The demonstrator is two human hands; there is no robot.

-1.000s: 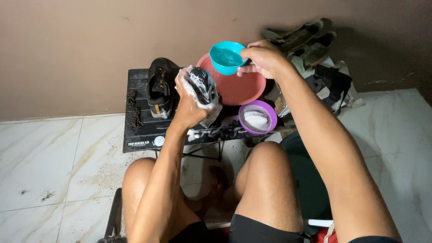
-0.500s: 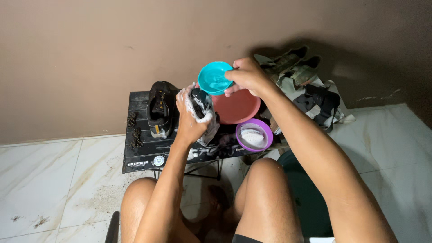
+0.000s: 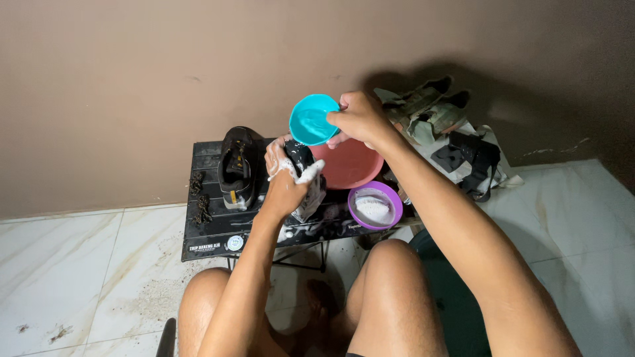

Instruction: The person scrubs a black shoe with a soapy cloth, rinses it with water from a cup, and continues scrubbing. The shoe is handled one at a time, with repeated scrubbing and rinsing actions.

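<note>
Hands close together above the black surface [image 3: 211,231]. Left hand [image 3: 286,182] clamps a soapy dark shoe [image 3: 305,178], long axis roughly upright, toe end down toward the surface. Right hand [image 3: 360,118] grips a teal cup [image 3: 311,120], tilted just above and right of the shoe. Red basin [image 3: 354,168] behind; purple bowl [image 3: 375,206] to the right; second shoe [image 3: 237,166] left.

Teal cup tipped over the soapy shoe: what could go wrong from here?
The right hand tilts the teal cup above the soapy shoe in the left hand. Runoff may miss the pink basin and wet the black table and the other shoe. The foamy shoe could slip.
</note>
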